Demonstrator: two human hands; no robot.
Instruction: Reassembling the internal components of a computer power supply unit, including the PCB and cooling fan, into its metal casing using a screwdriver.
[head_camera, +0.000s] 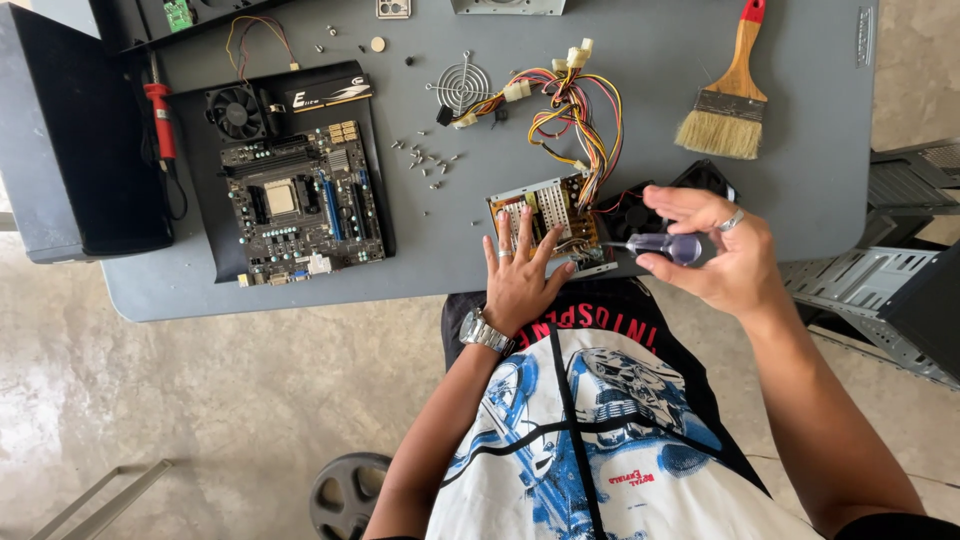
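An opened power supply board (548, 208) with a bundle of coloured wires (575, 115) lies at the near edge of the grey table (640, 60). My left hand (520, 275) rests flat on the board's near side, fingers spread, a watch on the wrist. My right hand (715, 250) holds a screwdriver (665, 245) with a clear purple handle, its shaft pointing left toward the board's right edge. A black fan (640, 212) sits just behind that hand.
A motherboard (300, 200) lies on a black sheet at left, with a black fan (236, 110) and a red-handled tool (160, 120). Several loose screws (425, 160), a wire fan grille (462, 85) and a paintbrush (730, 90) are on the table. Metal case parts (880, 290) stand at right.
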